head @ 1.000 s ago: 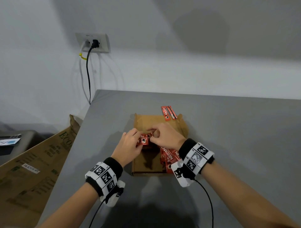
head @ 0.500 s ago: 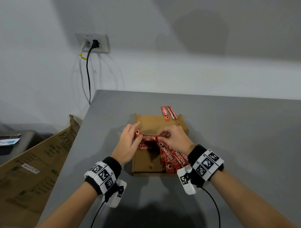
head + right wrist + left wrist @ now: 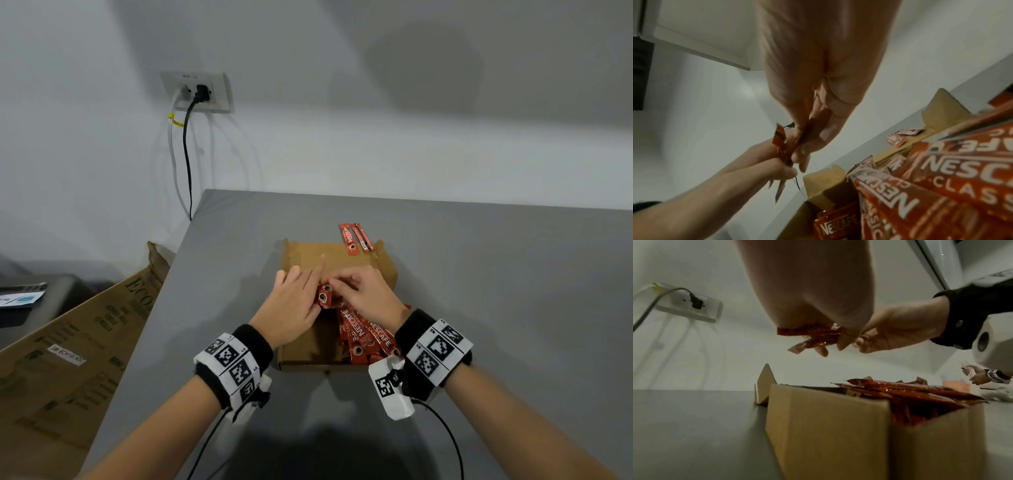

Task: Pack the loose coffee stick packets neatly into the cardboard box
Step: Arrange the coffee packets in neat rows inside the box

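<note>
An open cardboard box [image 3: 301, 253] sits mid-table, and several red Nescafe stick packets [image 3: 364, 337] are piled along its right side. Above the box my left hand [image 3: 296, 305] and right hand [image 3: 366, 294] meet and together hold a small bunch of packets [image 3: 324, 297], ends toward me. In the left wrist view the bunch [image 3: 809, 333] hangs well above the box [image 3: 828, 426]. The right wrist view shows my right hand's fingers [image 3: 818, 129] pinching the bunch [image 3: 784, 146] while my left hand [image 3: 772, 165] grips it. Two loose packets [image 3: 354, 238] lie on the back flap.
The grey table [image 3: 496, 308] ends at its left edge, beside a large printed carton [image 3: 68, 342] lower down. A wall socket with cables [image 3: 197, 92] is behind. Far right in the left wrist view, another person's hand [image 3: 980, 378] works.
Half a second ago the hands were apart, stretching a packet lengthwise between them. They have now closed together, with the bunch gathered end-on above the box.
</note>
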Tool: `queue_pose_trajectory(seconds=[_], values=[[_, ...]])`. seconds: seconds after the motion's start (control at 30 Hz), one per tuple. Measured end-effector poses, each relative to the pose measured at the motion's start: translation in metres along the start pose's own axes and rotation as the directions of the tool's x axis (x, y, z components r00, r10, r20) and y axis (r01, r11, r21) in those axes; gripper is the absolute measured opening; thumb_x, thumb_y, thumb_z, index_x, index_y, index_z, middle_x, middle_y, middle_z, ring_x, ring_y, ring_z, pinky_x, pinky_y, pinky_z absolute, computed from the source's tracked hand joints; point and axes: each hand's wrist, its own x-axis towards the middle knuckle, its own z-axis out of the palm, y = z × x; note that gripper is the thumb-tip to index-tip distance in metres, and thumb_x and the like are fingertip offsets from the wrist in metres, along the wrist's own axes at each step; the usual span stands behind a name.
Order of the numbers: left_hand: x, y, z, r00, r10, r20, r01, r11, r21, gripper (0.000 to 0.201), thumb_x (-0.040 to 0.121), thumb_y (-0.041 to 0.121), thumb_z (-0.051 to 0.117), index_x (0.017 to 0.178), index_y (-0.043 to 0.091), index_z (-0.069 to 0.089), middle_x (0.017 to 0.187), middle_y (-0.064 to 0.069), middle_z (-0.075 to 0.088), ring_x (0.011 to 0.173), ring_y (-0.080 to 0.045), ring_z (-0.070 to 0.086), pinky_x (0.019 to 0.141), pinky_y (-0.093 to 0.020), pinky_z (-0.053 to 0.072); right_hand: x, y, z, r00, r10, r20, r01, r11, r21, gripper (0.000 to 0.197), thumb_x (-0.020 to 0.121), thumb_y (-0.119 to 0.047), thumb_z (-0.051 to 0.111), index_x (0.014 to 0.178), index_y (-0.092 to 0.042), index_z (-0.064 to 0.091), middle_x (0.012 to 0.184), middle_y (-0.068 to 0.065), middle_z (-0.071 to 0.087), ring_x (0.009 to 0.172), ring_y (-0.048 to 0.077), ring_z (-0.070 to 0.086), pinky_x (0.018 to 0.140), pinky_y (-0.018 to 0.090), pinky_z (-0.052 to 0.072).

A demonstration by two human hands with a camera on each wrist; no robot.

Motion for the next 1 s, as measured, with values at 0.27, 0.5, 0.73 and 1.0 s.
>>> queue_pose_trajectory(seconds=[0.27, 0.5, 0.73, 1.0], values=[[0.001, -0.001, -0.002, 0.988, -0.146, -0.047, 0.129, 0.956, -0.263, 0.068, 0.081, 0.042, 0.02, 0.145, 0.017, 0.027, 0.102, 0.009, 0.04, 0.096, -0.009, 0.03, 0.087, -0.028, 0.022, -0.003, 0.008, 0.0, 0.993, 0.087, -0.085, -0.081, 0.994, 0.072, 0.019, 0.085, -0.004, 0.063, 0.103, -0.004, 0.067, 0.077, -0.002, 0.067, 0.062, 0.004, 0.067, 0.06, 0.016, 0.055], [-0.003, -0.018, -0.011, 0.934, -0.353, 0.048, 0.231, 0.499, -0.835, 0.025, 0.097, 0.017, 0.044, 0.116, 0.009, 0.059, 0.097, -0.009, 0.065, 0.072, -0.014, 0.067, 0.063, -0.022, 0.054, -0.004, 0.022, -0.004, 0.981, 0.12, -0.151, -0.103, 0.988, 0.116, 0.018, 0.088, -0.003, 0.058, 0.104, -0.007, 0.065, 0.087, 0.004, 0.068, 0.067, 0.015, 0.07, 0.065, 0.03, 0.059], [0.001, -0.015, -0.008, 0.935, -0.352, 0.045, 0.249, 0.562, -0.789, 0.022, 0.09, 0.016, 0.057, 0.11, 0.013, 0.064, 0.099, -0.005, 0.067, 0.074, -0.006, 0.064, 0.066, -0.024, 0.056, -0.003, 0.023, 0.0, 0.982, 0.104, -0.159, -0.094, 0.993, 0.069, 0.02, 0.088, -0.006, 0.059, 0.106, -0.007, 0.065, 0.093, 0.008, 0.069, 0.072, 0.013, 0.07, 0.068, 0.025, 0.058], [-0.019, -0.043, 0.0, 0.99, -0.104, -0.094, 0.039, 0.85, -0.525, 0.014, 0.076, 0.009, 0.073, 0.09, 0.013, 0.074, 0.079, 0.017, 0.058, 0.08, 0.01, 0.055, 0.074, -0.004, 0.043, 0.007, 0.018, 0.021, 0.991, 0.086, 0.1, -0.022, 0.854, -0.52, 0.021, 0.084, -0.021, 0.066, 0.104, -0.015, 0.068, 0.102, 0.0, 0.069, 0.089, 0.008, 0.06, 0.09, 0.027, 0.049]])
